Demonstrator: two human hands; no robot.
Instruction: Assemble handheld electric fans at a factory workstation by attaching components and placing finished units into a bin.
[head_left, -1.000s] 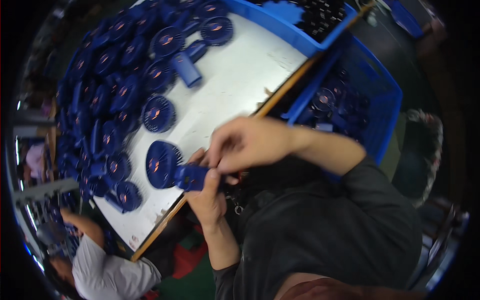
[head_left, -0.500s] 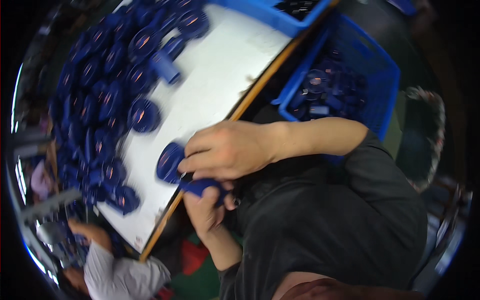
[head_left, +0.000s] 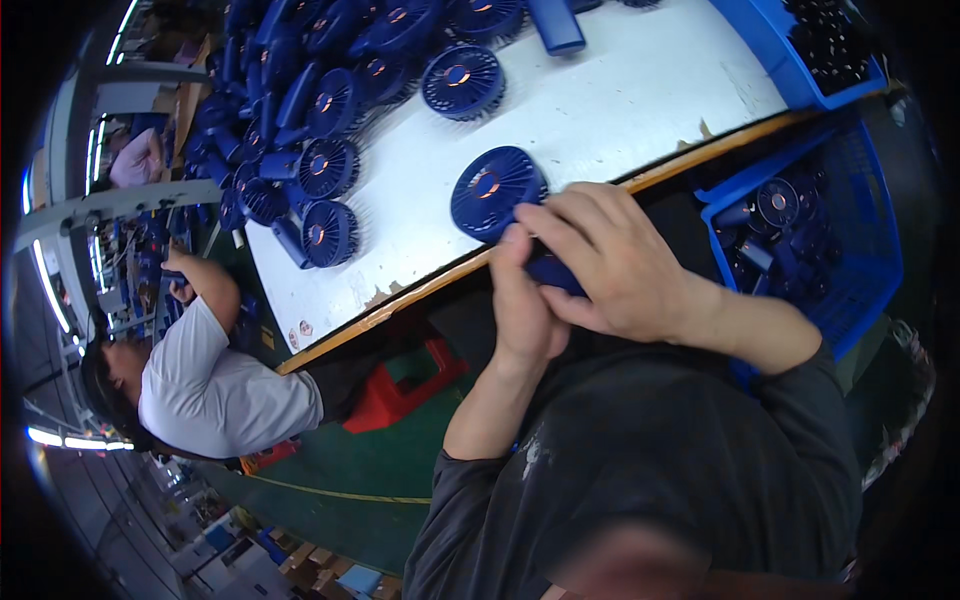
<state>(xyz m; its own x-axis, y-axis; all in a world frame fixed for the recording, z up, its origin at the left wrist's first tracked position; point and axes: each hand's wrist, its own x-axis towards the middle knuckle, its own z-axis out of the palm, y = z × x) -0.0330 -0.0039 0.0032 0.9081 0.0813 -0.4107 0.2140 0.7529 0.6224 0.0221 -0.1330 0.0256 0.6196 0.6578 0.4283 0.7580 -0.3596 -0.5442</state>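
Note:
A dark blue handheld fan with a round ribbed grille and a copper-coloured centre is held at the near edge of the white table. Its round head lies over the tabletop, and its handle points back toward me. My left hand is closed round the handle from below, thumb up by the neck. Over the handle bends my right hand, its fingertips at the neck just under the head. Between them the hands hide most of the handle, so what the right fingertips press on does not show.
Many similar blue fans are heaped on the table's far left. A blue tray of small black parts stands at far right. Below the edge on the right sits a blue crate of fans. A co-worker sits left, near a red stool.
My view has turned, so the table and fan heap appear shifted up and right. Both hands stay on the fan, now closer together, with the right hand over the handle.

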